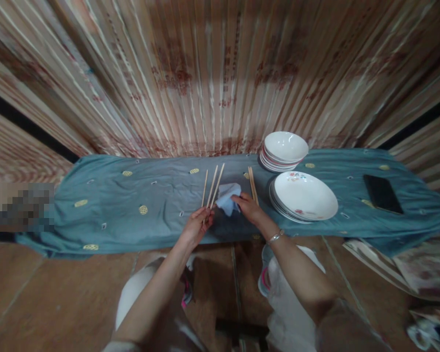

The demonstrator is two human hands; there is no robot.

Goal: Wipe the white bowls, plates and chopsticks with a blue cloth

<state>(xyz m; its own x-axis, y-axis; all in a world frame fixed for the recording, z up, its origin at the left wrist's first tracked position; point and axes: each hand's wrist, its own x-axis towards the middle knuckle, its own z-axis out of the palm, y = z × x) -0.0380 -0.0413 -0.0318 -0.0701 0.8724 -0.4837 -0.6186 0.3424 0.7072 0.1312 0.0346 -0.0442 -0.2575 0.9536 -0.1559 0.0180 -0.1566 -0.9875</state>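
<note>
My left hand (pixel 200 222) is closed around the lower ends of some thin wooden chopsticks (pixel 217 185), which point away from me. Of the three sticks visible there, the leftmost may be lying on the cloth; I cannot tell. A light blue rag (pixel 228 196) is pinched in my right hand (pixel 247 208), just to the right of the held sticks. Whether the rag touches them is unclear. Beyond my right hand, a small bunch of chopsticks (pixel 253 181) lies on the tablecloth. To its right stand a stack of white bowls (pixel 286 146) and a stack of floral plates (pixel 308 195).
A blue-green tablecloth (pixel 113 225) with yellow motifs covers the long narrow table. Near its right end lies a black flat device (pixel 383 194). A pleated curtain (pixel 205 73) hangs directly behind the table. Below is a brown tiled floor (pixel 77 288).
</note>
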